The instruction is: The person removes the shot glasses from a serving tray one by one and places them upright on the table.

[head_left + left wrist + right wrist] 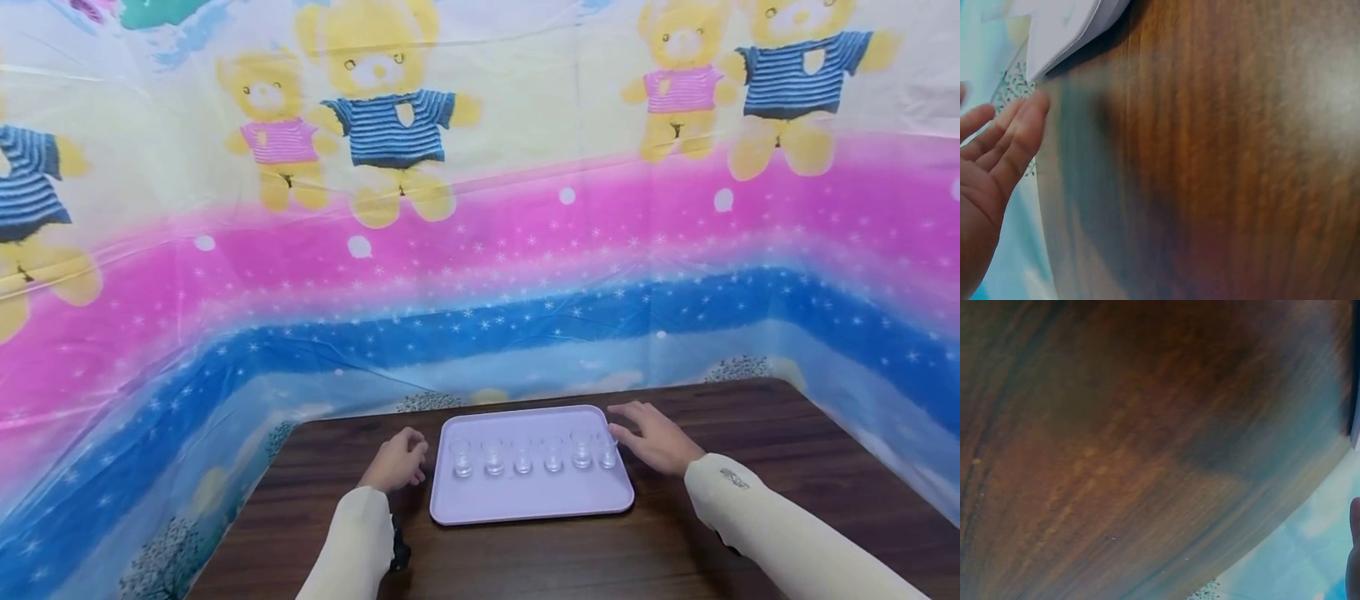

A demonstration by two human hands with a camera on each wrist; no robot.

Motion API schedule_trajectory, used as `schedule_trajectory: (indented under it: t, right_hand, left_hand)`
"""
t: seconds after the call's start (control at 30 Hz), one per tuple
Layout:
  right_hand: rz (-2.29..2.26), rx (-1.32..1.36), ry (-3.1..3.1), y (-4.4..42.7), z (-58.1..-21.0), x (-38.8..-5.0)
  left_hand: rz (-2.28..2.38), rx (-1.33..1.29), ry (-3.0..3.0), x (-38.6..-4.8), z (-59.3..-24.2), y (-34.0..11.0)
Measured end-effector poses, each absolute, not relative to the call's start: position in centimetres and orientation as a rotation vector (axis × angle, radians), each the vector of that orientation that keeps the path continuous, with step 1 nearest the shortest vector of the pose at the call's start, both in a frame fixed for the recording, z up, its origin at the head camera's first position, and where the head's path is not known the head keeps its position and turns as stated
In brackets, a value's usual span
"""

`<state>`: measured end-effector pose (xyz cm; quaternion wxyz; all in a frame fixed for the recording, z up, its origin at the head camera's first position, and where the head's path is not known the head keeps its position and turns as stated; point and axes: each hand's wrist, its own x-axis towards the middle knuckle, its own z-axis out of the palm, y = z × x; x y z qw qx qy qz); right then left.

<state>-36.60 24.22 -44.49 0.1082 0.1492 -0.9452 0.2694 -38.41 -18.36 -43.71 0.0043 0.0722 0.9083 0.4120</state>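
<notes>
A pale lilac tray (528, 501) lies on the wooden table, with several small clear glasses in a row across it. The leftmost glass (462, 462) and the others look to have clear liquid low inside. My left hand (396, 461) hovers just left of the tray, fingers loosely bent and holding nothing. In the left wrist view, that hand (997, 162) is apart from the tray's corner (1060, 37). At the tray's right edge is my right hand (660, 437), fingers extended, its thumb close to the rightmost glass (607, 454); whether they touch I cannot tell.
The dark wood-grain table (510, 558) ends not far behind the tray. A printed curtain (480, 242) with bears and pink and blue bands hangs behind and around the table. Both forearms wear cream sleeves (780, 517), and a black band (400, 550) shows under the left one.
</notes>
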Motion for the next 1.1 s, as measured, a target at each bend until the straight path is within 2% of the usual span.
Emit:
schedule_trajectory:
  t: [0.27,0.6,1.1]
  right_hand:
    - [0.714,0.546,-2.717,23.6,-45.3,-36.6]
    - [0.699,0.526,-2.734,22.9,-44.9,-36.8]
    - [0.71,0.429,-2.615,24.7,-42.7,-39.9]
  left_hand:
    - [1.319,0.307,2.719,-37.9,-44.8,-18.3]
    - [1.256,0.32,2.699,-38.1,-45.4,-18.4]
    - [1.243,0.382,2.678,-38.4,-45.5,-18.7]
